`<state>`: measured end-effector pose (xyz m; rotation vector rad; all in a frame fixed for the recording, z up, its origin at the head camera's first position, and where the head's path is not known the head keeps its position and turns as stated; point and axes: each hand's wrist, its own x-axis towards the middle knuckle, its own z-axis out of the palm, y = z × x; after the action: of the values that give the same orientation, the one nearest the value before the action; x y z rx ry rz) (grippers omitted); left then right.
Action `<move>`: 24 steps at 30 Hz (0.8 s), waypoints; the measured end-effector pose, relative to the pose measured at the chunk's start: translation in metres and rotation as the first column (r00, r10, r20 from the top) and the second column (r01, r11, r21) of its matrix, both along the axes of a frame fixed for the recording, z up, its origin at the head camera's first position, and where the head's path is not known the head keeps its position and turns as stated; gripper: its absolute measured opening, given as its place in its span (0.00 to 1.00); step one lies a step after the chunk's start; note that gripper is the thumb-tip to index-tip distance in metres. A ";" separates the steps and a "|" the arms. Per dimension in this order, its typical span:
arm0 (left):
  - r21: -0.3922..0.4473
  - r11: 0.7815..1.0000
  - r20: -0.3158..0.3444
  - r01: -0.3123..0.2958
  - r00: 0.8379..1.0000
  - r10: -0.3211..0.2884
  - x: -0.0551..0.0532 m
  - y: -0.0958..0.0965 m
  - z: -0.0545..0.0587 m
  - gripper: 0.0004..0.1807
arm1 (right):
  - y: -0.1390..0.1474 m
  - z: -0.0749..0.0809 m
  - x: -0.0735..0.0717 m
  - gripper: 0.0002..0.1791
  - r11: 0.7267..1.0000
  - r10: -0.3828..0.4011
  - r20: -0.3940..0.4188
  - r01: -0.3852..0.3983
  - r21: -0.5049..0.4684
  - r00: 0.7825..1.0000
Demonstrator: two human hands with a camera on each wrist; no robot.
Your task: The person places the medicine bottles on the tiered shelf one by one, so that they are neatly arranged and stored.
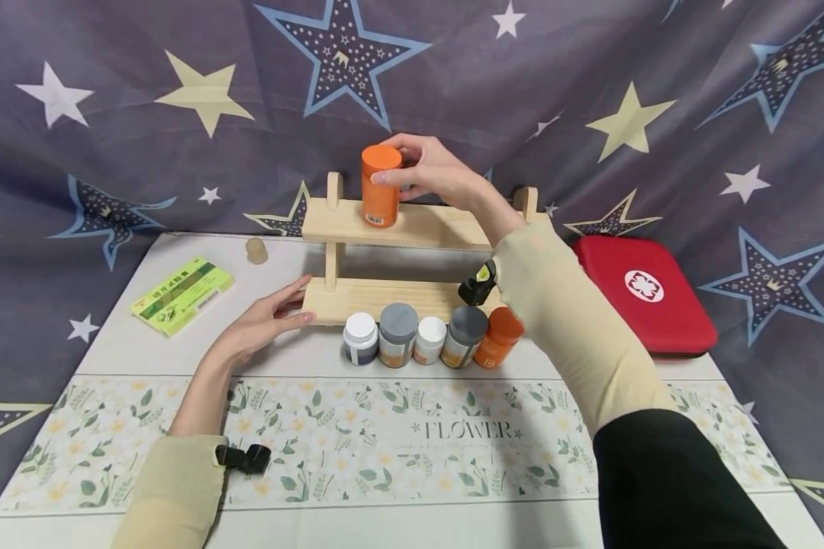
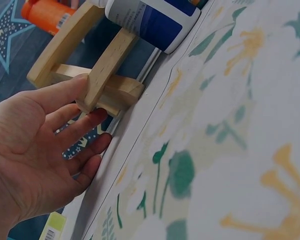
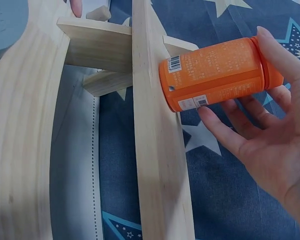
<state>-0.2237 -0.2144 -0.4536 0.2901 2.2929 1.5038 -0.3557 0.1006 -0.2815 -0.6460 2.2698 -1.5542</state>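
My right hand [image 1: 442,174] holds an orange bottle [image 1: 381,191] upright between thumb and fingers at the left part of a two-tier wooden rack's upper plank [image 1: 446,226]. In the right wrist view, the base of the orange bottle [image 3: 215,75] is right at the plank, with the fingers around its cap end. My left hand [image 1: 257,328] grips the left end of the lower plank [image 1: 384,293], thumb and fingertips on either side of its end. In the left wrist view, the thumb of the left hand [image 2: 45,145] rests against the wooden end piece [image 2: 107,70].
In front of the rack stands a row of bottles: white [image 1: 361,339], grey-lidded [image 1: 398,335], small white [image 1: 429,341], dark-lidded [image 1: 465,337] and orange [image 1: 499,339]. A green box [image 1: 182,296] and small beige object [image 1: 256,250] lie left; a red case [image 1: 642,293] lies right. A starry curtain [image 1: 453,76] hangs behind.
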 end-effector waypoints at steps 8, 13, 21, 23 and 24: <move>-0.003 1.000 0.000 0.009 1.000 -0.009 -0.002 0.002 -0.001 0.46 | 0.000 -0.006 0.002 0.26 1.000 -0.012 -0.021 0.012 -0.007 1.000; -0.006 1.000 0.003 0.006 1.000 -0.006 -0.001 0.002 0.000 0.46 | -0.003 -0.007 0.005 0.25 1.000 -0.018 -0.042 0.018 -0.001 0.999; -0.014 1.000 -0.008 0.008 1.000 -0.008 0.000 0.001 0.001 0.46 | -0.010 -0.006 0.009 0.25 1.000 -0.027 -0.055 0.027 -0.001 0.998; -0.017 1.000 -0.009 0.013 1.000 -0.013 0.000 0.001 0.001 0.46 | -0.011 -0.007 0.009 0.26 1.000 -0.028 -0.052 0.028 -0.007 0.998; -0.015 1.000 -0.005 0.010 1.000 -0.010 0.000 0.001 0.000 0.46 | -0.012 -0.007 0.009 0.26 1.000 -0.029 -0.051 0.029 -0.009 0.998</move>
<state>-0.2239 -0.2137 -0.4534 0.3018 2.3021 1.4825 -0.3462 0.0889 -0.2884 -0.6650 2.3207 -1.5791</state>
